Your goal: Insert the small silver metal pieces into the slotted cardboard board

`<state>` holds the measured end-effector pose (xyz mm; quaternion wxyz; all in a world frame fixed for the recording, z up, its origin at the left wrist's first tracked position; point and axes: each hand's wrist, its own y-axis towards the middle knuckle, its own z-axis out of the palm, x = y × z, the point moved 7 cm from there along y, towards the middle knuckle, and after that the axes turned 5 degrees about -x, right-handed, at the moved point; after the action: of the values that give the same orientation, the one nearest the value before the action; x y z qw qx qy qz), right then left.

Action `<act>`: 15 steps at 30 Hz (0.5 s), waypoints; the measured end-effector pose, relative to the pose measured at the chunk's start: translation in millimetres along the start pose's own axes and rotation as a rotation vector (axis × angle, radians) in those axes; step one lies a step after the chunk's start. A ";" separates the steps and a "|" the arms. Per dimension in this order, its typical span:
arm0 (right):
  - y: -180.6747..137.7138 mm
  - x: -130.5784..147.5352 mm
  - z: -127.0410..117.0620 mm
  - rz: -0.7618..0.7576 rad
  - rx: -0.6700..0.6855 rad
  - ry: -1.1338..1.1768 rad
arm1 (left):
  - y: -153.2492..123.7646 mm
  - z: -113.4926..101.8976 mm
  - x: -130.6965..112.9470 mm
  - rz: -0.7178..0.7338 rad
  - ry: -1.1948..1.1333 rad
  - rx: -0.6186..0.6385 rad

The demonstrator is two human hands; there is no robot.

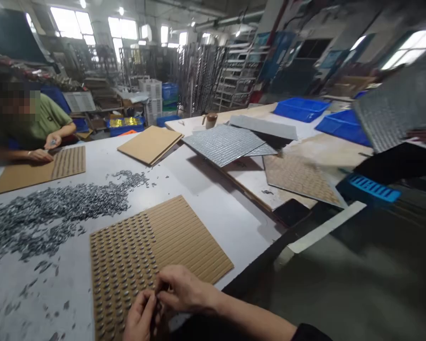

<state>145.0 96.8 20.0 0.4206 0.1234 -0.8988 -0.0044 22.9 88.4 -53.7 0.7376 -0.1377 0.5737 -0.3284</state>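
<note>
Loose metal parts (pixel 53 208) heaped left of the ridged board (pixel 156 260). Board's left half is filled in rows, right half bare: roughly halfway by my read. Ridges and long axis run from near-left to far-right. Left hand (pixel 140 318) and right hand (pixel 182 289) meet at its near edge, pinched on a small dark piece, too blurred to identify.

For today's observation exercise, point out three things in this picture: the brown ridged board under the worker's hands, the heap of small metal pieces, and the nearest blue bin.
Brown ridged board (pixel 184 237): head view, on its bare ridged right half.
Heap of small metal pieces (pixel 57 208): head view, middle of the heap.
Blue bin (pixel 371 188): head view, on its slotted top.
</note>
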 end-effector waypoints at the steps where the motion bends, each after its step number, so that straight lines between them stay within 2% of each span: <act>1: -3.0 0.7 -0.2 0.022 0.021 0.016 | -3.3 1.1 -2.5 0.039 0.029 0.011; 3: -9.0 3.3 -2.0 0.024 0.043 0.040 | -10.0 5.5 -4.4 0.078 0.125 0.049; 6: -13.1 0.5 -8.6 -0.014 0.015 0.080 | -15.8 9.0 1.5 -0.021 0.036 0.054; 8: -10.3 -15.9 -19.1 0.062 -0.105 0.097 | -17.4 8.9 3.6 -0.075 -0.093 0.020; 11: 0.2 -50.9 -31.5 0.253 -0.267 0.093 | -17.3 7.0 3.2 -0.100 -0.192 -0.035; 15: 26.7 -80.9 -28.8 0.366 -0.280 0.024 | -14.5 2.0 1.7 -0.093 -0.285 -0.102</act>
<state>210.8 143.7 -19.5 0.4381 -0.1014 -0.8917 -0.0512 20.2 76.1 -46.0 0.7875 -0.2468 0.4721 -0.3099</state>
